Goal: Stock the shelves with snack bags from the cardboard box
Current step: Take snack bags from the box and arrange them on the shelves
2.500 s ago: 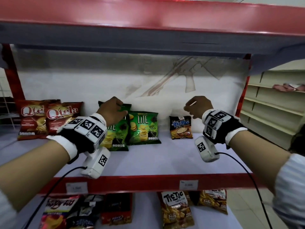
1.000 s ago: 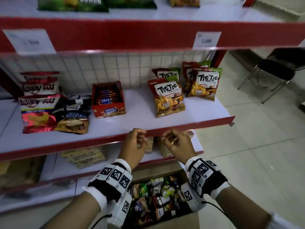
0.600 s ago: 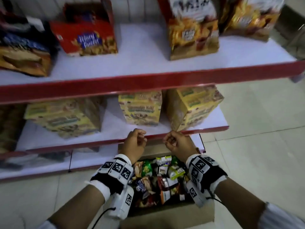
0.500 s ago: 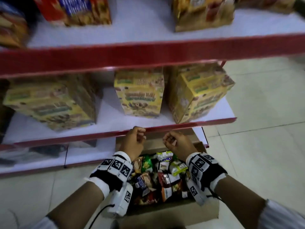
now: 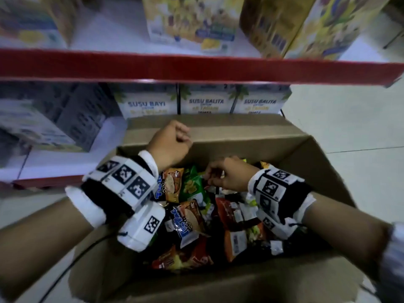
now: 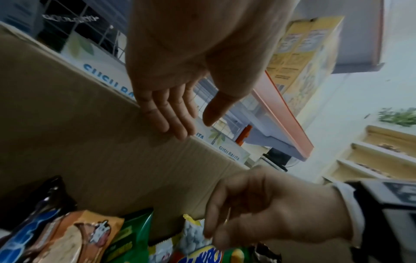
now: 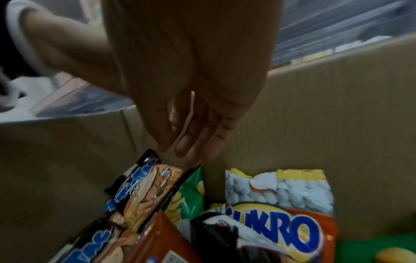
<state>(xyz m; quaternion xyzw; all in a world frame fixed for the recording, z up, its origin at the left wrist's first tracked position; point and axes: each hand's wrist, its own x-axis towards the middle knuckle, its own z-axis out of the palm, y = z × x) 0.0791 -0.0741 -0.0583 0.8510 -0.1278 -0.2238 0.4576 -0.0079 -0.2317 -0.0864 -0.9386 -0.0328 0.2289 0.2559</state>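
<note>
An open cardboard box (image 5: 251,136) on the floor holds several mixed snack bags. My left hand (image 5: 175,138) hovers over the box's far wall; in the left wrist view its fingers (image 6: 180,124) are straight, the thumb is apart, and it holds nothing. My right hand (image 5: 215,178) is lower, inside the box. There its fingers (image 7: 191,142) point down just above a green chip bag (image 7: 191,192), beside an orange biscuit bag (image 7: 146,186) and a Sukro nut bag (image 7: 281,204). Neither hand grips a bag.
A red-edged shelf (image 5: 196,68) juts out above the box's far side, with yellow boxes (image 5: 192,22) on it. White milk cartons (image 5: 205,103) stand on the bottom shelf behind the box. Pale tiled floor (image 5: 349,127) lies to the right.
My hands came down from the top shelf, past the lower shelves, to the box. The right hand has dipped in among the bags and both hands have uncurled.
</note>
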